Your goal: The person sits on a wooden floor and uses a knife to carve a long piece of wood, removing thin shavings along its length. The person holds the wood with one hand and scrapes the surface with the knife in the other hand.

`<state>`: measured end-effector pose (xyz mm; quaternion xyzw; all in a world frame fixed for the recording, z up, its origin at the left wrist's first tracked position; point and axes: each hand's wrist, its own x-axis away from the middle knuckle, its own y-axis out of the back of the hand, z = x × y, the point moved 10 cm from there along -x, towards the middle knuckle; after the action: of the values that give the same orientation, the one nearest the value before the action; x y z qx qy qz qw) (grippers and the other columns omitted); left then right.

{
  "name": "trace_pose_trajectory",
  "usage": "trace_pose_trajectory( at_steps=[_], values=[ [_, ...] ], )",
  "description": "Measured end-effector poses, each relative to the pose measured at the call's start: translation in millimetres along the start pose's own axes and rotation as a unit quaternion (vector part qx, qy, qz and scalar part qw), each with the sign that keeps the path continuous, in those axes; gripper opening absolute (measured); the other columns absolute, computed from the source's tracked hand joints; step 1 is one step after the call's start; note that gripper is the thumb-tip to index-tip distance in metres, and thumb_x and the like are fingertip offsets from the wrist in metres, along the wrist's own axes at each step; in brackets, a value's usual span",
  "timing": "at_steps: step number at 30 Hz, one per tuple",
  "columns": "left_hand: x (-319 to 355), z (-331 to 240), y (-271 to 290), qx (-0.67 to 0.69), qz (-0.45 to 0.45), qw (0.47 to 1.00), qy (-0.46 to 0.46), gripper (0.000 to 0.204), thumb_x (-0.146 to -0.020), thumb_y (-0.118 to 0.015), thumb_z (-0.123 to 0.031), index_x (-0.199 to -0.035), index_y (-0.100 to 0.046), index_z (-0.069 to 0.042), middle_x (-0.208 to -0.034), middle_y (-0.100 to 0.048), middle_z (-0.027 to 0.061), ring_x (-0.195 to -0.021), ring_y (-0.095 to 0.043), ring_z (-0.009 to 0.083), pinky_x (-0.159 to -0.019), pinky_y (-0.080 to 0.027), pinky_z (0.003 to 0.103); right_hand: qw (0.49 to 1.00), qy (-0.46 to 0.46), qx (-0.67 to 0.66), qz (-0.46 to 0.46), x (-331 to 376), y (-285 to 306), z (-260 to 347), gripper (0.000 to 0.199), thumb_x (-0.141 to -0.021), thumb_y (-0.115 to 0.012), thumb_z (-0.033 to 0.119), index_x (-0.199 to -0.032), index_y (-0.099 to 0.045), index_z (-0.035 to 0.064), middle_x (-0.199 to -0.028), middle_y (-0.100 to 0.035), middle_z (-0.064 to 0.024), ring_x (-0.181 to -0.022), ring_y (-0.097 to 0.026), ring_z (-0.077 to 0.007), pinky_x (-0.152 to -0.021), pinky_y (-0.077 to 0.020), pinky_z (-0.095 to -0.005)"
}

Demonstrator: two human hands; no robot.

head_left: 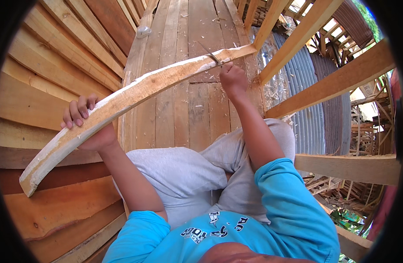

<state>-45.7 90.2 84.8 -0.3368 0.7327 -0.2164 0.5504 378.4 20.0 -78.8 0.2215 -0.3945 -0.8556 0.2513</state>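
A long curved strip of pale wood [135,90] with a rough whitish edge runs from the lower left up to the upper right. My left hand [87,122] grips it from below near its lower end, fingers curled over the top edge. My right hand [232,79] is closed in a fist on a thin dark tool [210,55], whose tip rests against the strip near its far end. I sit on a plank floor [188,101], knees bent in grey trousers [184,171].
Stacked wooden planks [57,57] lean at the left. Timber frame beams [333,83] cross at the right, with corrugated metal sheets [306,114] below them. Wood shavings lie scattered on the floor. A small pale object [143,30] lies at the floor's far left.
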Motion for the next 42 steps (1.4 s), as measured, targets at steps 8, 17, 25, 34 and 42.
trace_pose_trajectory(
  at_steps=[8, 17, 25, 34, 42],
  values=[
    [-6, 14, -4, 0.005, -0.059, 0.998, -0.004, 0.024, -0.099, -0.044, -0.022, -0.089, -0.066, -0.02, -0.065, -0.053, -0.0065, -0.073, -0.053, 0.01, -0.109, -0.027, 0.041, 0.995, 0.001, -0.048, 0.082, 8, -1, 2, 0.061, -0.099, -0.032, 0.036, -0.085, -0.069, -0.0107, -0.092, -0.066, -0.0357, -0.096, -0.063, -0.0526, -0.093, -0.047, -0.0564],
    [-22, 17, -10, 0.078, 0.067, 0.995, 0.012, 0.03, -0.096, -0.043, -0.012, -0.095, -0.072, -0.018, -0.045, -0.049, -0.0074, -0.041, -0.039, 0.0063, -0.112, -0.023, 0.037, 0.996, -0.012, -0.048, 0.074, -6, -19, -13, 0.061, -0.097, -0.032, 0.036, -0.091, -0.069, -0.0114, -0.1, -0.065, -0.037, -0.102, -0.062, -0.0522, -0.096, -0.046, -0.0557],
    [-26, 12, -7, 0.063, 0.128, 0.99, -0.005, 0.025, -0.097, -0.05, -0.019, -0.086, -0.072, -0.019, -0.045, -0.049, -0.008, -0.042, -0.043, 0.0044, -0.112, -0.023, 0.035, 0.994, -0.006, -0.071, 0.08, -10, -23, -15, 0.061, -0.098, -0.032, 0.036, -0.091, -0.069, -0.0119, -0.099, -0.064, -0.0378, -0.103, -0.061, -0.0529, -0.096, -0.0456, -0.0553],
    [2, 34, 3, 0.063, -0.028, 0.998, -0.003, 0.034, -0.095, -0.055, -0.037, -0.067, -0.068, -0.022, -0.109, -0.054, 0.0015, -0.107, -0.051, 0.0184, -0.112, -0.028, 0.044, 0.993, -0.019, -0.081, 0.086, 5, -9, -8, 0.062, -0.098, -0.032, 0.037, -0.088, -0.069, -0.0113, -0.096, -0.064, -0.038, -0.1, -0.062, -0.0528, -0.094, -0.0457, -0.0558],
    [-1, 35, 3, -0.015, -0.014, 0.999, 0.033, 0.02, -0.092, -0.058, -0.034, -0.102, -0.068, -0.02, -0.115, -0.056, -0.0015, -0.068, -0.054, 0.0081, -0.093, -0.036, 0.033, 0.999, -0.018, -0.007, 0.039, -5, -2, -4, 0.06, -0.097, -0.033, 0.037, -0.086, -0.071, -0.0072, -0.093, -0.067, -0.0339, -0.095, -0.064, -0.052, -0.09, -0.0489, -0.0568]
  ],
)
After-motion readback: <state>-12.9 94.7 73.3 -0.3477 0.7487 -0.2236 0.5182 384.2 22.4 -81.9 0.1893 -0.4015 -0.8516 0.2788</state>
